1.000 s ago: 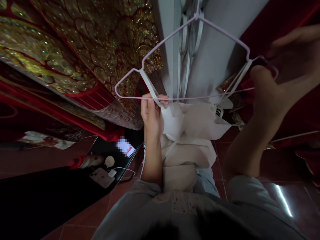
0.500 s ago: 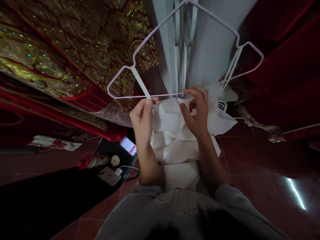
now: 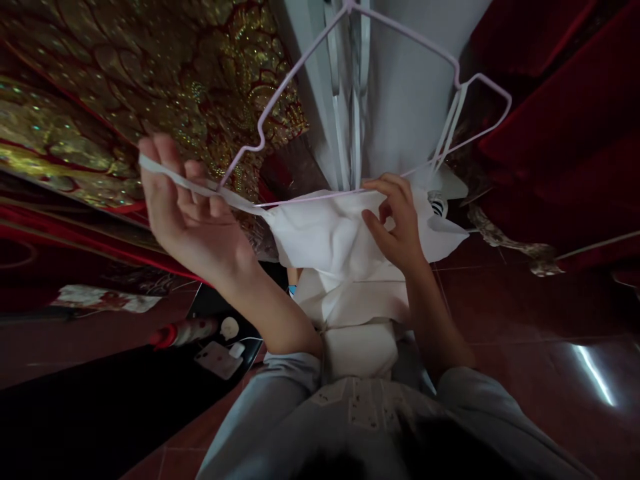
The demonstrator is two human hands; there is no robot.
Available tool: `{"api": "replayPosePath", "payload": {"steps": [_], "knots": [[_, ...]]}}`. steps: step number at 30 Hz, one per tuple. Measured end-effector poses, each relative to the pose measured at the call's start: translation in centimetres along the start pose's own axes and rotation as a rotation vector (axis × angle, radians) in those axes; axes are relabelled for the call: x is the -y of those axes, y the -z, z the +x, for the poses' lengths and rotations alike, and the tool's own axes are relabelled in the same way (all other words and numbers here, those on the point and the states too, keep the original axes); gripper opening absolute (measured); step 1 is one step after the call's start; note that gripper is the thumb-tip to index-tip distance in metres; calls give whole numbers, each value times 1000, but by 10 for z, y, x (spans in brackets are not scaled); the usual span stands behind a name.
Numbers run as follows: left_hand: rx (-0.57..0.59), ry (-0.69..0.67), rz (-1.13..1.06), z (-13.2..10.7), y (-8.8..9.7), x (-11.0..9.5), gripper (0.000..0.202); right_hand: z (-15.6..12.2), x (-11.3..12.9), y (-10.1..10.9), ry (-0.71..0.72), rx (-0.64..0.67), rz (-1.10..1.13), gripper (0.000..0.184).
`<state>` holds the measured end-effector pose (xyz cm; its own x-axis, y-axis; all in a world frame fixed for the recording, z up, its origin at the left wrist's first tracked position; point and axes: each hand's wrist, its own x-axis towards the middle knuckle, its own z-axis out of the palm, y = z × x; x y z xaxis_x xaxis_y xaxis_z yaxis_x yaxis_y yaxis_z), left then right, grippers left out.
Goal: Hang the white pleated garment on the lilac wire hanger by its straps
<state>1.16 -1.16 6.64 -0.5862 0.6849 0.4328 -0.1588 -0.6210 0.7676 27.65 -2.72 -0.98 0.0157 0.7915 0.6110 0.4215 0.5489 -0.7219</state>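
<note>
Your L hand pinches a flat white fabric strap, off the notch; 2nd strap, R of your R hand, is on the thin lilac hanger. So 1 of 2 on. R grip: can't tell. White cloth garment hangs btwn hands.

Room: dim overall, the light source out of view
White cloth: palest area, with soft grey shadows in its folds
Panel: muted grey, shaded toward its right side
Gold cloth: scattered small glints
Red cloth: sinks into near-black
Floor: one hard white streak of glare at right
Counter: black, little detail
Left hand: slightly blurred fingers
Right arm: shaded
Sleeves: stretched toward the lower corners
Bottom edge: dark shape, out of focus
</note>
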Motion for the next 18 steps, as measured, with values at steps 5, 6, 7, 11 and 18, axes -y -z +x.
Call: {"api": "replayPosePath", "payload": {"steps": [5,6,7,11,18], "knots": [[58,-31,53,-20,30,32,22,-5,10,-9,-4,-4,30,37],[103,-3,82,-25,32,39,24,-6,13,-10,10,-1,43,38],[141,40,98,-29,32,43,24,-6,16,-10,15,4,48,39],[292,224,50,-46,9,40,32,-8,28,-6,-5,20,32,41],[238,209,-85,-68,-31,20,37,-15,23,7,-16,-228,33,49]]}}
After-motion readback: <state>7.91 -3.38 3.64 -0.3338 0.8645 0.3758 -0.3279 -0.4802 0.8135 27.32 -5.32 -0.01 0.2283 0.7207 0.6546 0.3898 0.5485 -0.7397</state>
